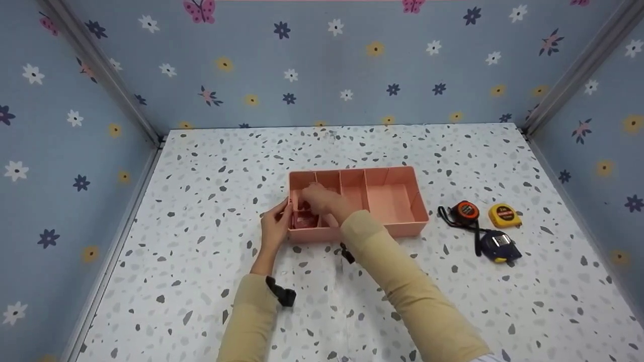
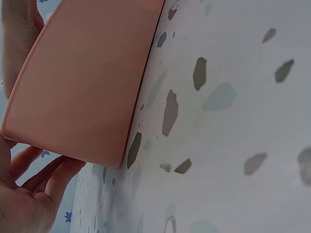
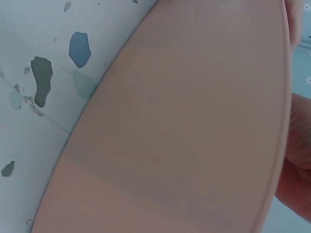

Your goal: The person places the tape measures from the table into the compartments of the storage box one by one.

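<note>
Maybe, in the head view, the pink divided box (image 1: 317, 235) could slide on the speckled table (image 1: 211, 281) if the right hand (image 1: 318, 197) pushes hard inside its left end. Those fingertips are hidden, so I cannot tell if they pinch anything. A red piece (image 1: 305, 220) there could get stuck or bent. Count one box, two hands and, to the right, three tapes: one orange-and-black tape measure (image 1: 465, 212), one yellow tape measure (image 1: 504, 216), one dark blue tape measure (image 1: 499, 245).

In the left wrist view, the left hand (image 2: 31, 194) pinches the box's end wall, fingers outside. If it slips, the box could twist. One box shows.

In the right wrist view, one box side fills most; two bits of skin peek past the rim, perhaps both hands.
</note>
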Demonstrator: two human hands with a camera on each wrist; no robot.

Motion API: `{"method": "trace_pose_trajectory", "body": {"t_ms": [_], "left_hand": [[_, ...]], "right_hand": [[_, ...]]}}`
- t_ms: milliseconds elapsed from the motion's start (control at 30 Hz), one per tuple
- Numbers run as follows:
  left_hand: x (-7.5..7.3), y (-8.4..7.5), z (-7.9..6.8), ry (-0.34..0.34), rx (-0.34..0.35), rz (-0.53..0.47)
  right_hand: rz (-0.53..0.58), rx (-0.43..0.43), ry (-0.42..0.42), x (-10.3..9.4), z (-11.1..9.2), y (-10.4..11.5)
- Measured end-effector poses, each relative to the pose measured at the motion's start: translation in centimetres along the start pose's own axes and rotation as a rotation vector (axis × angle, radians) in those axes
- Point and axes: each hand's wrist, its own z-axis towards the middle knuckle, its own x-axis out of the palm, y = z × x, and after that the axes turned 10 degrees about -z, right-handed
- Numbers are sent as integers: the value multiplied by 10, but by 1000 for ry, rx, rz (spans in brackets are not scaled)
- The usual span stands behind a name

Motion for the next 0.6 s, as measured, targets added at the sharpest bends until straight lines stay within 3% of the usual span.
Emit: {"method": "trace_pose_trajectory", "body": {"t_ms": [100, 333, 600], "left_hand": [[0, 1, -1, 3, 18, -16], [-1, 2, 0, 2, 23, -3], [0, 1, 1, 2, 11, -9]], "right_hand": [[-184, -65, -54, 2, 2, 0], [-40, -125, -112, 5, 1, -3], [16, -179, -146, 5, -6, -7]]}}
